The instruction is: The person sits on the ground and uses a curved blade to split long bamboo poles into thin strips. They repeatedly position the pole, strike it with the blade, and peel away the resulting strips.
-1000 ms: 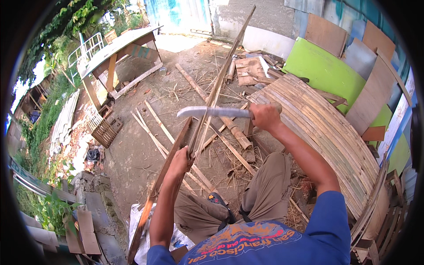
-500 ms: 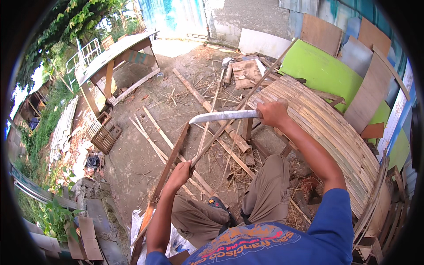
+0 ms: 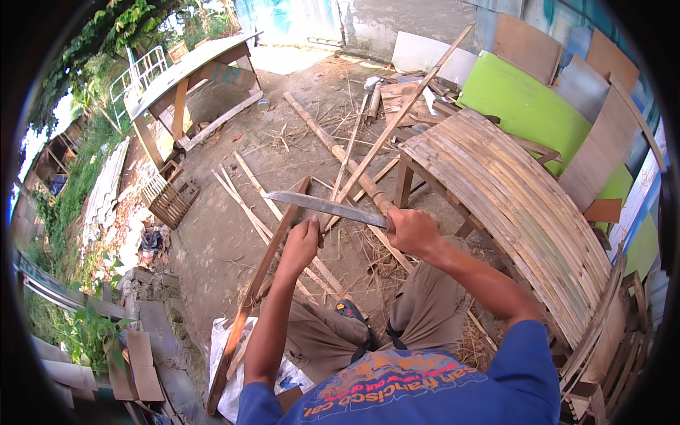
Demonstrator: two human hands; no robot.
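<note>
In my right hand [image 3: 413,232] is the handle of a machete [image 3: 326,206], fingers wrapped round it. Its long grey blade points left and lies across the near end of a long bamboo strip [image 3: 416,92]; whether the edge touches the strip I cannot tell. My left hand [image 3: 300,245] grips that strip just on the near side of the blade, and the rest of it slants away to the far right. Close to my left forearm, a reddish-brown wooden plank [image 3: 256,283] leans at a slant, its upper end near the machete's blade.
A bamboo-slat bench [image 3: 506,205] stands on my right, with green board [image 3: 528,106] behind it. A bamboo pole [image 3: 319,134] and several strips lie on the dirt ahead. Far left are a wooden table [image 3: 180,71] and a slatted crate [image 3: 166,198]. White sacking [image 3: 234,340] lies beside my leg.
My right hand has drawn the machete nearer and to the left, its blade now pointing slightly upward. My left hand has moved forward and right, still holding the strip, whose far end sits higher in view.
</note>
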